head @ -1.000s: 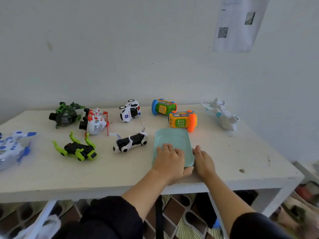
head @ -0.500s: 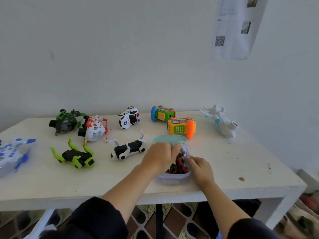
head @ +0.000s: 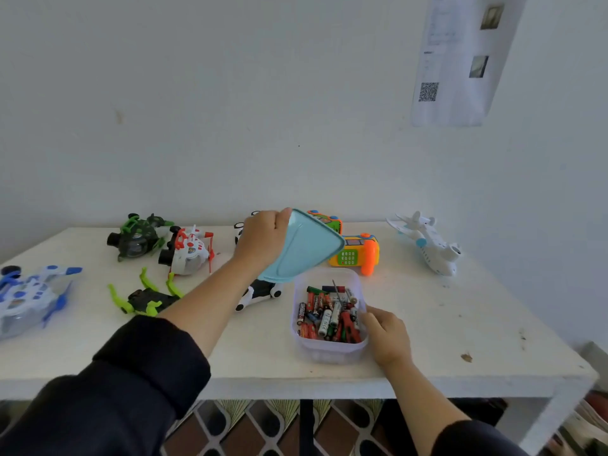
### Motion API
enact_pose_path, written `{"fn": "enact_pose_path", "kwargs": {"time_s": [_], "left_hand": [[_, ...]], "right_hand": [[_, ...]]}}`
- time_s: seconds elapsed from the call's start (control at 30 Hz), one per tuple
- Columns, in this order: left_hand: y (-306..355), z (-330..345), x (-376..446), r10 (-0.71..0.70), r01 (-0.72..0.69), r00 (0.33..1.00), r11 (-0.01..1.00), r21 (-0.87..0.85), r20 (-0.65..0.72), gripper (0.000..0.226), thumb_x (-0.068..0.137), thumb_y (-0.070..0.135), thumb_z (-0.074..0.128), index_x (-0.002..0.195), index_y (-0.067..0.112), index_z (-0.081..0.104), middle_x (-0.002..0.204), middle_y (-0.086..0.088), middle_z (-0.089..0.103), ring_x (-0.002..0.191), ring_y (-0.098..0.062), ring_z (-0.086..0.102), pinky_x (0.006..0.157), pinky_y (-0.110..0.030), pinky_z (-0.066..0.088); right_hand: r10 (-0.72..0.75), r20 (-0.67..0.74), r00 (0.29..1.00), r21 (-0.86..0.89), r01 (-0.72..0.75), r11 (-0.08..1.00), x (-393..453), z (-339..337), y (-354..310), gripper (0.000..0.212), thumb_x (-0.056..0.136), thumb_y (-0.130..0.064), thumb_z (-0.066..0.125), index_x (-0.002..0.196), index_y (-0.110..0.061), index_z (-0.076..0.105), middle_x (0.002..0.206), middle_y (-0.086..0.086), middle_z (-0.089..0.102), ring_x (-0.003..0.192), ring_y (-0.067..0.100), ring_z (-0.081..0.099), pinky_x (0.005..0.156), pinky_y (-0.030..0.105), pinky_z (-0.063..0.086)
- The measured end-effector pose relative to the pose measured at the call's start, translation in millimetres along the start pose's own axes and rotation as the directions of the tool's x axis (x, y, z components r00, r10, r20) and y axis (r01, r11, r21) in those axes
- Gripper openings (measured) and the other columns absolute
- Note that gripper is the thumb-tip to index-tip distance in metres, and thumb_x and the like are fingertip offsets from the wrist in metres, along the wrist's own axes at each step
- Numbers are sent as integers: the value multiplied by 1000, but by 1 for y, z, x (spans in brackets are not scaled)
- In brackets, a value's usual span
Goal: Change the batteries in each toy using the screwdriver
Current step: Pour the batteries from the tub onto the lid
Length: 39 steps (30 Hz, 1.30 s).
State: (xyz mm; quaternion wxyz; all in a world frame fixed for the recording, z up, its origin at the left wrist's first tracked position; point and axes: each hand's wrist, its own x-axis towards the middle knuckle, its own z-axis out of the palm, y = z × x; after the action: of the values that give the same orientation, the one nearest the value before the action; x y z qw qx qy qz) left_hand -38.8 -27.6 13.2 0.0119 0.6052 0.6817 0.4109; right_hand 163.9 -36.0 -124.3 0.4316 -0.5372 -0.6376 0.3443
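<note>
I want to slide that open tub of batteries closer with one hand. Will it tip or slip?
Probably it slides rather than tips: the tub is low and wide, and sits flat on the table. It looks heavy for its size, packed with batteries. Its thin clear walls may flex, so push low; the right hand already touches its side.

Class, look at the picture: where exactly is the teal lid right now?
In the head view, the left hand holds the teal lid tilted in the air, above the open battery container, before the orange toy phone.
</note>
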Motion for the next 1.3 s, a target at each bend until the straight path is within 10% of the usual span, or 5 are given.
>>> {"fn": "enact_pose_path", "kwargs": {"time_s": [0.17, 0.4, 0.57, 1.1, 1.3], "left_hand": [[-22, -38, 25, -385, 340, 879, 920, -195, -281, 43, 101, 27, 31, 79, -3, 52, 78, -14, 53, 73, -28, 48, 55, -31, 34], [-110, -74, -10, -674, 582, 599, 737, 344, 432, 35, 93, 23, 56, 119, -1, 54, 117, -8, 53, 108, -27, 54, 89, -33, 44], [-146, -52, -67, -816, 958, 269, 283, -52, 512, 22, 97, 10, 45, 81, -4, 53, 62, -10, 49, 40, -14, 45, 30, -13, 33], [-118, -1, -33, -935, 518, 255, -82, -851, 245, 36, 99, 11, 29, 130, 3, 47, 130, -9, 53, 116, -25, 52, 89, -31, 43], [-130, 13, -65, -878, 737, 413, 168, -654, 241, 25, 90, 4, 40, 108, 0, 57, 96, -16, 62, 84, -32, 63, 74, -45, 54]], "right_hand": [[0, 0, 1000, -21, 0, 1000, 2, 1, 4, 20, 70, -41, 38, 62, -40, 56, 52, -13, 54, 62, 10, 49, 55, 26, 35], [-6, -20, 1000, -18, 6, 1000, -1, 0, -5, 19, 66, -37, 39, 49, -33, 45, 49, -9, 47, 56, 11, 42, 53, 27, 30], [5, -16, 1000, -36, -6, 999, -1, 3, -4, 21, 66, -38, 38, 53, -29, 52, 55, -5, 52, 58, 10, 46, 55, 27, 32], [17, -56, 998, -23, -19, 1000, 0, 5, -7, 29, 65, -36, 40, 37, -29, 42, 33, -12, 42, 51, 12, 38, 51, 29, 25], [29, -50, 998, -80, -33, 996, 9, 8, -2, 25, 63, -37, 38, 45, -22, 49, 48, -5, 49, 58, 18, 43, 56, 30, 29]]}}
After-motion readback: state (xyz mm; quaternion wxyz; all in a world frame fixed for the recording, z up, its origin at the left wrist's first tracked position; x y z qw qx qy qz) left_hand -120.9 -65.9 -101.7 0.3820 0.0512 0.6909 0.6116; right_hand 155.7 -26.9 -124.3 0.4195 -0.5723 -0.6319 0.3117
